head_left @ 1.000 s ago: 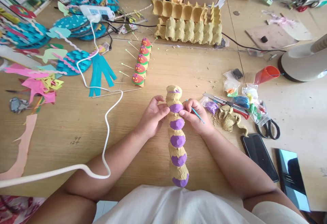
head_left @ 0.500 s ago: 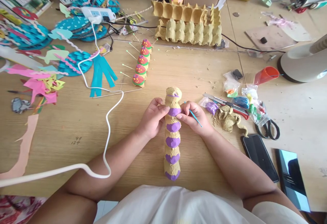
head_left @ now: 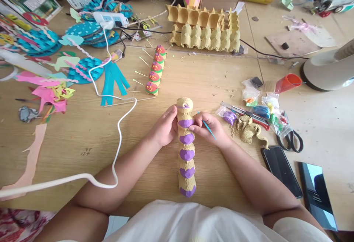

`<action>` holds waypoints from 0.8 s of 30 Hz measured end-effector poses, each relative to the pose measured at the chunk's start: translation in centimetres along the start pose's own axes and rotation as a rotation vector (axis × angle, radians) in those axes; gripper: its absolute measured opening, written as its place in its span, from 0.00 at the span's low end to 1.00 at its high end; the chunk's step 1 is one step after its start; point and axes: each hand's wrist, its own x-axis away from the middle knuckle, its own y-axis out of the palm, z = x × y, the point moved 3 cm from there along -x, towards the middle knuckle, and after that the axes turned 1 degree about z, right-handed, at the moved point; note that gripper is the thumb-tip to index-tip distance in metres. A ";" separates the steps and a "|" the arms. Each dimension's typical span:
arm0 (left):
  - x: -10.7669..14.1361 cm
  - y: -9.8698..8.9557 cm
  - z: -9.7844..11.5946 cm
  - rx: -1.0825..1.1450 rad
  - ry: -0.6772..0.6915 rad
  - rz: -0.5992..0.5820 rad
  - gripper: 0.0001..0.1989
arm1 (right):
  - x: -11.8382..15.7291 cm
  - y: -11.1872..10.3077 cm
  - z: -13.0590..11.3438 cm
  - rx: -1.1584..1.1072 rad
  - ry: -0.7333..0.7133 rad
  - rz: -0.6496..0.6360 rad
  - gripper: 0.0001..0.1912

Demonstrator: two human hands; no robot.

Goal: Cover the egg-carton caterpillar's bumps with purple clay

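A long bumpy strip of egg carton (head_left: 187, 146) with purple patches on its bumps lies upright in the view, its near end close to my shirt. My left hand (head_left: 165, 126) is closed around the strip's left side near the far end, thumb along its edge. On the right side, my right hand (head_left: 208, 128) holds a thin blue tool (head_left: 209, 130) in its curled fingers, while its thumb touches the strip beside the second purple patch. Farther off stands a small red and green caterpillar (head_left: 155, 70) with pins sticking out at its left.
Egg cartons (head_left: 210, 37) lie at the back. A white cable (head_left: 119, 135) runs across the left, near paper crafts (head_left: 85, 70). To the right are a craft knife (head_left: 243, 114), clay bags (head_left: 230, 116), scissors (head_left: 290, 140), a phone (head_left: 281, 171) and a red cup (head_left: 288, 83).
My left thumb has moved off the purple patch to the strip's left edge. The strip's far end has shifted slightly left, and the whole view has shifted a little.
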 end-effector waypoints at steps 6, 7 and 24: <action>-0.2 -0.1 -0.2 0.003 0.014 0.070 0.23 | 0.1 0.1 0.2 -0.043 0.021 -0.054 0.28; -0.2 -0.1 -0.2 0.016 0.023 0.085 0.23 | 0.1 0.1 0.2 -0.047 0.022 -0.067 0.28; 0.2 0.8 -1.0 -0.064 0.017 -0.019 0.21 | -0.9 0.8 -1.1 -0.349 0.228 0.350 0.33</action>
